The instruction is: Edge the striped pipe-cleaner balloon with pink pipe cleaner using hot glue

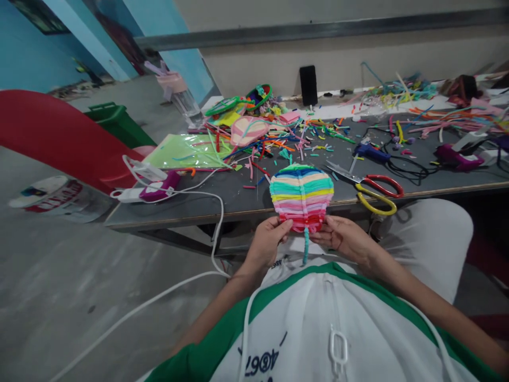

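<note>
At the near edge of the grey table [199, 204], a striped fuzzy shape [302, 187] is held up between two hands. It has green and blue at the top, then cream, teal, yellow and pink, with red at the bottom. A teal fuzzy stem [306, 246] points down from it toward the person's shirt [302, 318]. The left hand [270, 236] pinches the red bottom corner on its side, thumb on top. The right hand [344, 239] has its thumb and fingers closed on the other red corner. Just to the right are big scissors [371, 185] with one red handle and one yellow handle, and their blades are apart. Behind them lies a blue glue gun [374, 153]. Lots of little bright fuzzy bits [314, 132] are spread over the table. A shiny green packet [186, 150] lies on the left, and a black phone [308, 85] leans at the back by the wall.
</note>
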Tool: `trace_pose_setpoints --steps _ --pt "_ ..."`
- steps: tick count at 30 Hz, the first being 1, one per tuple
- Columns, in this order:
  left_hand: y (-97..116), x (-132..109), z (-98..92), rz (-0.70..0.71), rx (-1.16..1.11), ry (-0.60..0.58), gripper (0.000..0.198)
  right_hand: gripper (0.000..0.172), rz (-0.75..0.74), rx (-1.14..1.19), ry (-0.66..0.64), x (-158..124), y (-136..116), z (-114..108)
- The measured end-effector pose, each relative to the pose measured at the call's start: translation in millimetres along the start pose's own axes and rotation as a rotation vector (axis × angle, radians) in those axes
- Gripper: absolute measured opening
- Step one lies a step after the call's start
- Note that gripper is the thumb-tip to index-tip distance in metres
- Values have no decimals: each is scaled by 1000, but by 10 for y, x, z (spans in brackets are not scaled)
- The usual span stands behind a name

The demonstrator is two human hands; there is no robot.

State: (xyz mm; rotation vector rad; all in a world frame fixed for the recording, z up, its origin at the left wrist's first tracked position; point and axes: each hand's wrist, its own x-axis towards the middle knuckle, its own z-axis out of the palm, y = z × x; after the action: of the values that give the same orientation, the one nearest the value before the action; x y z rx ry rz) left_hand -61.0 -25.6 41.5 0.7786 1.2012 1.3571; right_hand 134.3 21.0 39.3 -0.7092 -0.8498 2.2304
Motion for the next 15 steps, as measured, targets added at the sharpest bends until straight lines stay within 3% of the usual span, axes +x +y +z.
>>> trace_pose_setpoints --steps 10,15 --pt "-141 67 -24 -31 75 11 28 22 -24 -88 120 124 157 -74" --pt "-201 81 -27 -42 61 -9 28 24 -114 -143 138 151 212 -93"
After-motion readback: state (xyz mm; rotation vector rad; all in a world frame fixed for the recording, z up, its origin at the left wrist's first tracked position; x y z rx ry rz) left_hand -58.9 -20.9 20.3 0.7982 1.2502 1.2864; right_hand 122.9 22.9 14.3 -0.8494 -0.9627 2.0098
